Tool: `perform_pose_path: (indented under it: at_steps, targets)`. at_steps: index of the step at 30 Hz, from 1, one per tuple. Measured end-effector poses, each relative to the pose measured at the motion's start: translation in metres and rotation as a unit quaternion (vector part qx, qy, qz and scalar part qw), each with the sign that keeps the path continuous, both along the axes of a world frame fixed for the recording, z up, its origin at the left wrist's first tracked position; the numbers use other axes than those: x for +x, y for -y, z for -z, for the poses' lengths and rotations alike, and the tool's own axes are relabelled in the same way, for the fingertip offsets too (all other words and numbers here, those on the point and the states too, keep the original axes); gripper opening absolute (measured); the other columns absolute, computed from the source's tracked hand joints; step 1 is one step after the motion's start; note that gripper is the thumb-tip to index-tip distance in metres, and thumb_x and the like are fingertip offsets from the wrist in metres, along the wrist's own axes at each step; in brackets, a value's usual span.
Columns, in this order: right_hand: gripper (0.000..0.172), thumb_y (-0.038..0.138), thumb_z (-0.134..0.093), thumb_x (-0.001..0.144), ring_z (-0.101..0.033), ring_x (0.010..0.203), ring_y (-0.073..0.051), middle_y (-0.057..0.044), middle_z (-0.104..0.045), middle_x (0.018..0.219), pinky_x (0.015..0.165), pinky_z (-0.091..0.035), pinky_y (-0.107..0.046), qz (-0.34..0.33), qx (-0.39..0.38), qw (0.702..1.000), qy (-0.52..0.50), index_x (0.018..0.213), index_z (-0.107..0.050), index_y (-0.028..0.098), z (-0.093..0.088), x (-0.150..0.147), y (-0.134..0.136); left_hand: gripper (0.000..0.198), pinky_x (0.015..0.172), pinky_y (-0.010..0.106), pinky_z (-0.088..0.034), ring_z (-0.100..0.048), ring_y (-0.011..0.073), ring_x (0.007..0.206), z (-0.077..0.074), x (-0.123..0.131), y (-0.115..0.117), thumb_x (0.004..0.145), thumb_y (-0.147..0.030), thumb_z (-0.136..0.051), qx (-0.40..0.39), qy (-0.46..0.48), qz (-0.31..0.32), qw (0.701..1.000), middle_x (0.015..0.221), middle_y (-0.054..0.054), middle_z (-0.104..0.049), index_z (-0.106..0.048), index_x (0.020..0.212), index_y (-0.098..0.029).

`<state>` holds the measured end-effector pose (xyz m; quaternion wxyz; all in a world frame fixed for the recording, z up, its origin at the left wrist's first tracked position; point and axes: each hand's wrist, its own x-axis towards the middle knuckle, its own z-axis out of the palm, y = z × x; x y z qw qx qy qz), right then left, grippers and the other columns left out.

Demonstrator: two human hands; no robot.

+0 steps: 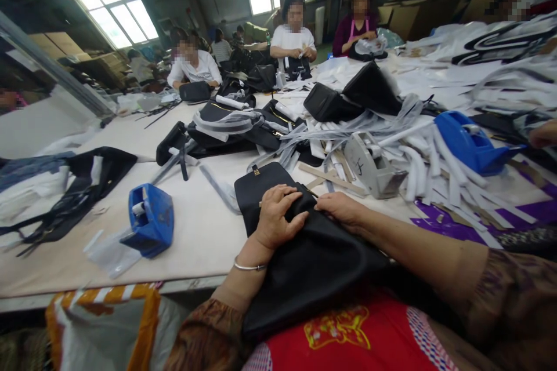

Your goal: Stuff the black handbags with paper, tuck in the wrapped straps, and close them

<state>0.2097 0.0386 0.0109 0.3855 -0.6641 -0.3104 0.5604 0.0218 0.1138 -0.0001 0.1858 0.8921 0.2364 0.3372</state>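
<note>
A black leather-like bag [322,266] lies across my lap and the table's front edge, its flap [265,179] with a small gold-coloured fitting turned toward the far side. My left hand [278,214] rests on the bag beside the flap, its fingers bent and black material between them and the thumb. At the bag's upper right edge my right hand [339,208] is closed in a pinch on the material near a thin metallic line, perhaps a zip. What lies under its fingertips is hidden.
Blue tape dispensers [152,220] stand left and right, with a grey one [372,165] between. White foam strips [418,168], plastic wrap and several black bags [235,127] cover the table [191,255]. Co-workers sit opposite; another person's hand [543,133] shows at right. An orange-edged sack [148,319] hangs below.
</note>
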Motion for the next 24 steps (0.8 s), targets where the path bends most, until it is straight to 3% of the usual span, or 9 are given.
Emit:
perform_pose_path:
  at_steps: [6,10,13,17,20,24]
  targets:
    - [0.025,0.033,-0.063,0.068,-0.033,0.041,-0.007,0.008,-0.039,0.046,0.041,-0.023,-0.022,-0.036,-0.002,0.999,-0.011,0.060,-0.043,0.021,-0.008,0.005,0.007,0.039,0.103,0.043,-0.045,-0.057,0.0262,0.120,0.006,0.004,-0.001,0.089,-0.041,-0.061,-0.065,-0.045,-0.034,0.996,0.130,0.011,-0.059,-0.063,0.125,-0.024]
    - [0.023,0.035,-0.065,0.069,-0.039,0.045,-0.009,0.006,-0.045,0.048,0.044,-0.028,-0.023,-0.076,-0.027,0.990,0.117,0.062,-0.051,0.019,-0.021,0.001,0.011,0.041,0.102,0.041,-0.046,-0.057,0.0259,0.119,0.007,0.004,-0.003,0.090,-0.042,-0.061,-0.069,-0.016,-0.045,0.996,0.129,0.012,-0.058,-0.061,0.126,-0.023]
    - [0.018,0.033,-0.063,0.069,-0.045,0.051,-0.011,0.004,-0.050,0.051,0.047,-0.031,-0.023,-0.069,-0.030,0.977,0.197,0.063,-0.055,0.019,-0.021,-0.002,0.011,0.035,0.103,0.039,-0.045,-0.056,0.0252,0.117,0.007,0.000,-0.004,0.094,-0.034,-0.054,-0.047,0.039,-0.080,0.995,0.121,0.014,-0.060,-0.060,0.125,-0.019]
    - [0.019,0.037,-0.062,0.072,-0.046,0.050,-0.012,0.004,-0.052,0.053,0.048,-0.034,-0.024,-0.041,-0.042,0.988,0.142,0.068,-0.054,0.021,-0.008,-0.001,0.014,0.038,0.101,0.046,-0.043,-0.055,0.0302,0.112,0.009,-0.018,0.006,0.090,-0.031,-0.056,-0.001,0.013,-0.190,0.982,0.115,0.016,-0.060,-0.059,0.124,-0.015]
    - [0.026,0.043,-0.063,0.073,-0.045,0.048,-0.012,0.005,-0.050,0.053,0.047,-0.035,-0.024,-0.027,-0.038,0.995,0.084,0.068,-0.048,0.022,0.001,0.002,0.018,0.052,0.103,0.053,-0.038,-0.052,0.0350,0.115,0.012,-0.037,0.025,0.083,-0.036,-0.067,0.014,-0.045,-0.241,0.969,0.120,0.017,-0.058,-0.055,0.129,-0.016]
    - [0.025,0.042,-0.064,0.073,-0.048,0.049,-0.014,0.004,-0.053,0.056,0.049,-0.039,-0.026,-0.004,-0.039,0.999,0.023,0.071,-0.049,0.023,0.004,0.001,0.020,0.068,0.104,0.055,-0.035,-0.049,0.0370,0.118,0.016,-0.060,0.050,0.076,-0.046,-0.074,0.007,-0.033,-0.326,0.945,0.124,0.018,-0.055,-0.049,0.131,-0.016]
